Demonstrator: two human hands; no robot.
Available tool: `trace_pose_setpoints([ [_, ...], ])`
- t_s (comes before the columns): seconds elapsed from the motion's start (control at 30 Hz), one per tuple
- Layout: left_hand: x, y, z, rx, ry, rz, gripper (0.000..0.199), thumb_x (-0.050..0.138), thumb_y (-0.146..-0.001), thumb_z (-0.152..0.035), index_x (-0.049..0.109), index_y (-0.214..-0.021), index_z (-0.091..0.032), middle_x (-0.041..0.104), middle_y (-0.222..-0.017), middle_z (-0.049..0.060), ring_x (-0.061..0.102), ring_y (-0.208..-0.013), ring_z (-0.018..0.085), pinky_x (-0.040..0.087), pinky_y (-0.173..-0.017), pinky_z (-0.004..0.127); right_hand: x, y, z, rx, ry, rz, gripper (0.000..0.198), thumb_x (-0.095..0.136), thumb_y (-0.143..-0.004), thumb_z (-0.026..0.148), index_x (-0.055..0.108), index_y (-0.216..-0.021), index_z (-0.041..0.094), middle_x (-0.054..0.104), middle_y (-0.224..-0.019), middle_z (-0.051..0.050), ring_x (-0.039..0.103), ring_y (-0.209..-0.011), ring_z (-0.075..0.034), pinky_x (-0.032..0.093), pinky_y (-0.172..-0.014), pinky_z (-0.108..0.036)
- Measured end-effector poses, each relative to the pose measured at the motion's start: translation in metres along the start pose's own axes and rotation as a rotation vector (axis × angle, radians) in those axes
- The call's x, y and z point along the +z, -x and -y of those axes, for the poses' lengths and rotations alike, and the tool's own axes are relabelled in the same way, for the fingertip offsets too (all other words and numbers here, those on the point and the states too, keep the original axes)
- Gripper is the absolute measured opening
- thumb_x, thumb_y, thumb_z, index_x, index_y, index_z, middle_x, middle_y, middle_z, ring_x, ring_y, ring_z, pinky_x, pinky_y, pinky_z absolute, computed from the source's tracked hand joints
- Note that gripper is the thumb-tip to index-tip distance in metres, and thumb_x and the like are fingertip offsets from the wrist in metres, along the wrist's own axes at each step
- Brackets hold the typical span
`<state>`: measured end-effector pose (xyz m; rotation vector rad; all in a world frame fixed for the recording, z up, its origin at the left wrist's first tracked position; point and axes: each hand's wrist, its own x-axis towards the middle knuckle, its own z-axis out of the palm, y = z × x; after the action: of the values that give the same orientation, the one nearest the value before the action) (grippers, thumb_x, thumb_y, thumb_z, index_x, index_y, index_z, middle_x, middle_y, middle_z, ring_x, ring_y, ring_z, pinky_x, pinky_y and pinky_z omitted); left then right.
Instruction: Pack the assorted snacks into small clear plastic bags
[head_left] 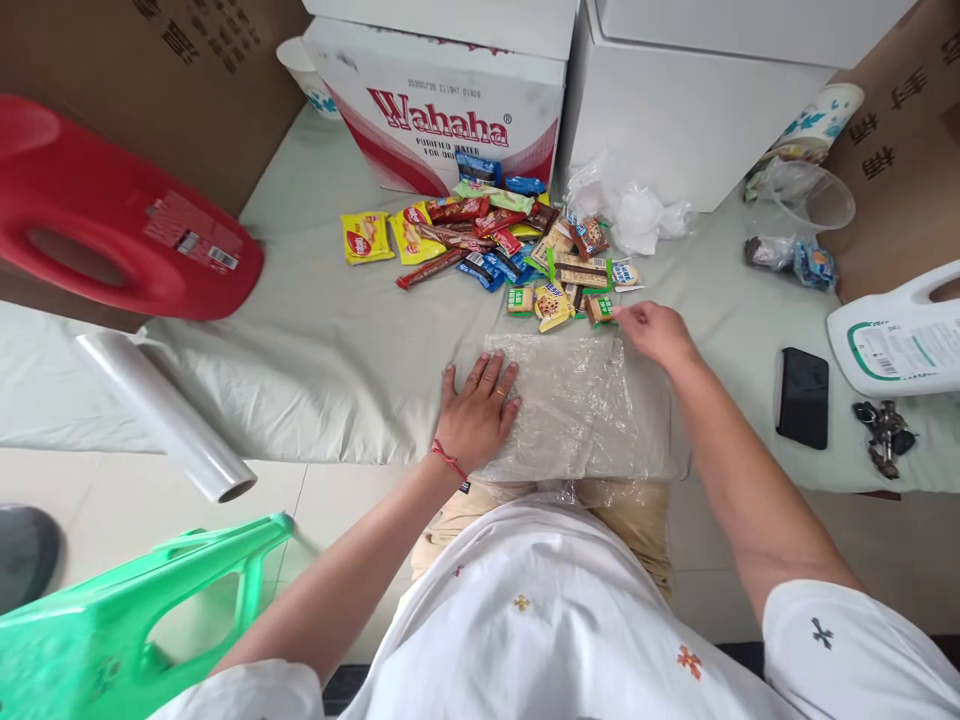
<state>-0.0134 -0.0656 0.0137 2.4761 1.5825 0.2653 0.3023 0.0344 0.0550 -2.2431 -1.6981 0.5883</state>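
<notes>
Fingers spread, my left hand (478, 412) lies flat on the left edge of a sheet of clear plastic film (570, 400), which is spread over the cloth at the table's front edge. My right hand (658, 333) is beyond the film's right part, thumb and fingers pinched at the right edge of a small green-and-brown snack packet (599, 309). That packet is at the near side of a pile of wrapped snacks. Around it are a yellow cookie packet (553, 304), a green-edged biscuit packet (581, 270) and several red and brown bars (457, 236).
White cartons (450, 110) stand behind the pile, with crumpled clear plastic (637, 210) before them. At left are a red jug (127, 210), a plastic film roll (169, 415) and a green stool (97, 620). A phone (802, 397), keys (886, 437) and a white bottle (904, 340) are at right.
</notes>
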Motion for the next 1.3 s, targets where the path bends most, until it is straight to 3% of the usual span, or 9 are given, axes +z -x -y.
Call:
trace_pose_setpoints([
  [0.1,0.001,0.002,0.001,0.004,-0.005,-0.002,0.057,0.029,-0.107,-0.044,0.041,-0.159,-0.024,0.035,-0.167,0.010,0.033,-0.156,0.031,0.009,-0.126,0.067,0.021,-0.017,0.028,0.002,0.136,0.028,0.044,0.065,-0.085,0.059,0.069,-0.097,0.017,0.070,-0.096,-0.014,0.066,-0.092,-0.029,0.049,-0.079,-0.035],
  [0.2,0.001,0.003,0.001,0.004,0.001,-0.008,0.057,0.030,-0.107,-0.044,0.041,-0.159,-0.024,0.035,-0.167,0.010,0.032,-0.156,0.030,0.008,-0.127,0.066,0.025,-0.018,0.024,-0.038,0.188,0.014,0.039,0.073,-0.078,0.047,0.069,-0.103,0.017,0.067,-0.103,-0.013,0.063,-0.090,-0.026,0.048,-0.077,-0.033],
  [0.3,0.001,0.003,0.002,0.007,0.014,-0.019,0.056,0.031,-0.107,-0.043,0.041,-0.159,-0.024,0.035,-0.168,0.009,0.032,-0.156,0.030,0.007,-0.127,0.066,0.014,-0.018,-0.002,-0.076,0.221,0.021,0.040,0.077,-0.071,0.039,0.070,-0.105,0.017,0.065,-0.103,-0.011,0.061,-0.088,-0.024,0.047,-0.077,-0.032],
  [0.43,0.001,0.003,0.003,0.013,0.029,-0.028,0.056,0.032,-0.107,-0.043,0.042,-0.158,-0.023,0.035,-0.167,0.009,0.033,-0.156,0.030,0.008,-0.127,0.066,-0.010,-0.025,-0.030,0.057,0.108,-0.039,0.038,0.075,-0.074,0.048,0.070,-0.094,0.017,0.065,-0.084,-0.004,0.058,-0.074,-0.019,0.044,-0.068,-0.030],
  [0.63,0.001,0.003,0.003,0.014,0.049,-0.043,0.055,0.034,-0.107,-0.042,0.043,-0.158,-0.024,0.036,-0.167,0.009,0.034,-0.155,0.030,0.009,-0.127,0.067,-0.019,-0.069,-0.002,0.153,0.157,-0.194,0.041,0.066,-0.083,0.055,0.070,-0.087,0.015,0.061,-0.074,-0.005,0.055,-0.068,-0.018,0.042,-0.064,-0.030],
  [0.93,0.001,0.003,0.003,0.014,0.059,-0.045,0.054,0.033,-0.107,-0.042,0.046,-0.156,-0.023,0.038,-0.166,0.010,0.034,-0.155,0.030,0.008,-0.128,0.066,-0.012,-0.131,0.037,0.227,0.511,0.176,0.030,0.084,-0.062,0.032,0.072,-0.084,0.015,0.060,-0.072,-0.005,0.060,-0.074,-0.022,0.050,-0.070,-0.033],
  [1.07,0.000,0.004,0.003,0.008,0.079,-0.042,0.054,0.035,-0.106,-0.041,0.045,-0.157,-0.023,0.038,-0.166,0.010,0.034,-0.155,0.030,0.009,-0.128,0.066,-0.027,-0.102,0.023,0.118,0.498,0.137,0.036,0.078,-0.063,0.020,0.074,-0.099,0.014,0.065,-0.080,-0.007,0.063,-0.077,-0.025,0.052,-0.071,-0.034],
  [1.17,0.001,0.004,0.003,0.008,0.098,-0.041,0.055,0.035,-0.106,-0.041,0.044,-0.158,-0.024,0.036,-0.167,0.010,0.033,-0.156,0.030,0.007,-0.128,0.066,-0.036,-0.044,0.020,-0.094,0.389,0.147,0.051,0.075,-0.071,0.025,0.071,-0.121,0.019,0.068,-0.103,-0.009,0.066,-0.091,-0.026,0.053,-0.081,-0.034],
  [1.3,0.001,0.004,0.002,-0.006,0.116,-0.032,0.055,0.032,-0.107,-0.041,0.040,-0.160,-0.026,0.033,-0.168,0.008,0.030,-0.157,0.029,0.003,-0.128,0.067,-0.029,0.056,0.041,-0.526,0.101,0.414,0.061,0.070,-0.075,0.017,0.064,-0.135,0.024,0.063,-0.127,-0.009,0.065,-0.109,-0.027,0.053,-0.096,-0.035],
])
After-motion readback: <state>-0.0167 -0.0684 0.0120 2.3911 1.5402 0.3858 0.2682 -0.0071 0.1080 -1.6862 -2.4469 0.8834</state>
